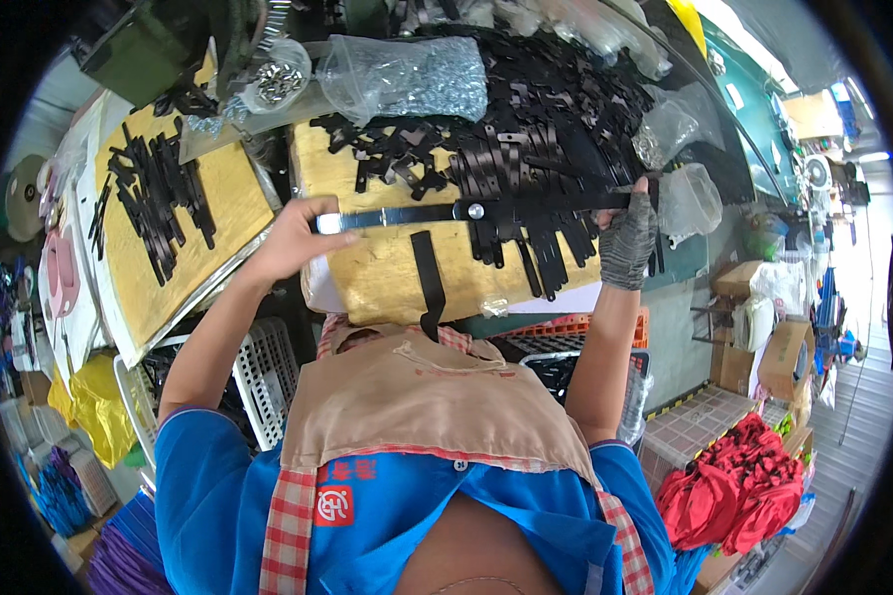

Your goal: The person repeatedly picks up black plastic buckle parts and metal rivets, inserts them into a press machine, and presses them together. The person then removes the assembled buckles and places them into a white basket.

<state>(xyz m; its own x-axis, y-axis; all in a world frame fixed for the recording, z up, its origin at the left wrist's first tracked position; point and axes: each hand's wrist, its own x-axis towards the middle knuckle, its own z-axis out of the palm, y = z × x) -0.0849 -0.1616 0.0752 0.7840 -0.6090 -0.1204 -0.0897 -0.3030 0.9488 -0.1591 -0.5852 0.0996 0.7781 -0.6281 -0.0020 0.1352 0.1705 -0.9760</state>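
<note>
A long flat strip stretches level across the yellow work surface. Its left part is shiny and its right part black, with a round silver rivet-like stud near the middle. My left hand pinches the shiny end between thumb and fingers. My right hand, in a grey fingerless glove, grips the black end; its fingertips are partly hidden. Beneath the strip lies a row of black flat pieces. A single black strap hangs over the near edge of the yellow board.
Black parts pile up at the back. Beside them are a clear bag of small silvery pieces and a tub of metal fasteners. More black strips lie on a left board. A white crate stands below.
</note>
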